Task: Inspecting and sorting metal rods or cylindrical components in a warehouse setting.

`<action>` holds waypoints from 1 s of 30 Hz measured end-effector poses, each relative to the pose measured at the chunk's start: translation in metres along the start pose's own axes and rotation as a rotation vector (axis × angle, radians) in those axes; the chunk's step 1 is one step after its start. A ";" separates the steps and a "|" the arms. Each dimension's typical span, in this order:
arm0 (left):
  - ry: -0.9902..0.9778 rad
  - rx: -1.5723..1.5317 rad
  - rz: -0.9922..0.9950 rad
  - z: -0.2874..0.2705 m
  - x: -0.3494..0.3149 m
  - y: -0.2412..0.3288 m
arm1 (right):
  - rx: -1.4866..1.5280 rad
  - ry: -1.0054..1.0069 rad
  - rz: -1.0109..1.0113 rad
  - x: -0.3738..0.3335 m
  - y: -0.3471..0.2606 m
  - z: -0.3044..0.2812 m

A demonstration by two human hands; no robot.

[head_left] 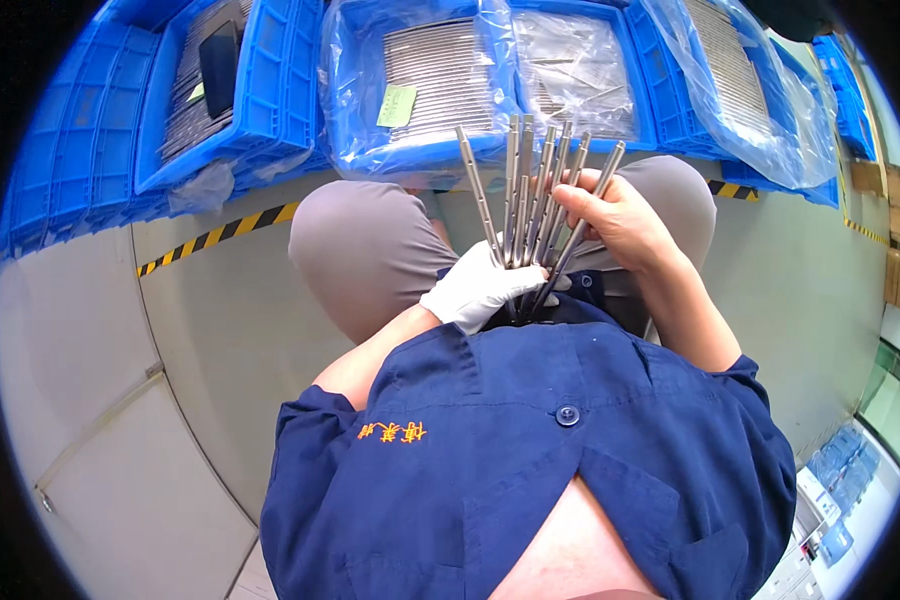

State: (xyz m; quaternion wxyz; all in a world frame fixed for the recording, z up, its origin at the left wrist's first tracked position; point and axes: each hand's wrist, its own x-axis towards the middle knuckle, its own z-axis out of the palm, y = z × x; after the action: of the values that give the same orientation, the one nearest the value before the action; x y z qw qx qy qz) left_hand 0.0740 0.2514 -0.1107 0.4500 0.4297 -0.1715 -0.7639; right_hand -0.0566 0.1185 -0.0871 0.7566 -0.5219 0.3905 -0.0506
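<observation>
A fanned bundle of slim metal rods (511, 190) with small holes along them stands upright over my lap. Wrapped round its lower part is my left hand (482, 285), in a white glove. My bare right hand (615, 215) pinches one rod (588, 207) at the bundle's right side, thumb on its upper part. That rod leans to the right, and its lower end runs down to the gloved hand. The fingers behind the rods are partly hidden.
Blue crates with plastic liners stand ahead, holding rows of metal rods (440, 75); a green note (397, 106) lies in one. A dark flat object (219, 68) rests on the left crate (255, 90). Black-and-yellow tape (215, 238) marks the floor.
</observation>
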 end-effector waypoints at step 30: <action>0.082 -0.449 0.135 -0.028 0.029 0.022 | -1.102 0.035 -0.872 -0.033 0.021 0.011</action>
State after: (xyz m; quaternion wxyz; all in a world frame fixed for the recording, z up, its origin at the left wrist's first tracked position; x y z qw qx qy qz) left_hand 0.1020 0.2186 -0.1273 0.5908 0.3369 -0.0073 -0.7331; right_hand -0.0789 0.1521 -0.0851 0.2864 -0.9374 0.1267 -0.1525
